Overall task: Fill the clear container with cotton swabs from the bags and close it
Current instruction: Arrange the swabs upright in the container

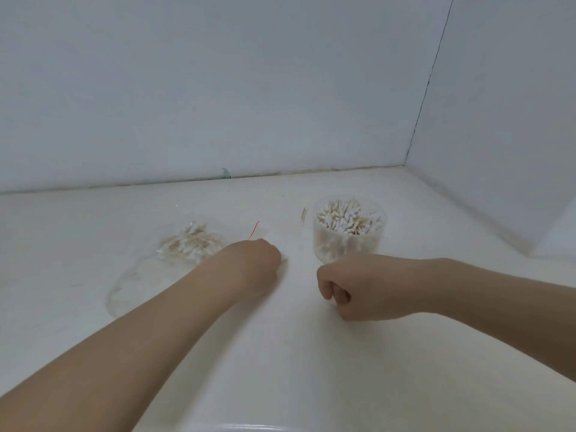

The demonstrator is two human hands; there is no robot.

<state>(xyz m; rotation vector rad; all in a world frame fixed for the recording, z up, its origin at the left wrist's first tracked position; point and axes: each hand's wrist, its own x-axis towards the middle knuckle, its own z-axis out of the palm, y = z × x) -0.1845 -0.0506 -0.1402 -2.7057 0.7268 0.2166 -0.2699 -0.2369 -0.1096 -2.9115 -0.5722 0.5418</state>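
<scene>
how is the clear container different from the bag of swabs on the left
The clear container stands upright, a rigid round tub; the bag lies flat and crumpled on the white counter. The container's cotton swabs stand on end, packed up to its open rim; the bag's swabs lie sideways in a loose heap. The container stands just beyond the right hand, the bag beside the left hand. Both are transparent and hold wooden-stemmed swabs.

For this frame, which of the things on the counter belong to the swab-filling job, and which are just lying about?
Part of the job:
- round clear plastic container, open and packed with upright cotton swabs
- clear plastic bag holding wooden-stick swabs
- left hand, at the bag's edge
- right hand, curled, in front of the container

Lying about:
- thin red strip by the bag
- stray swabs left of the container
- white countertop
</scene>
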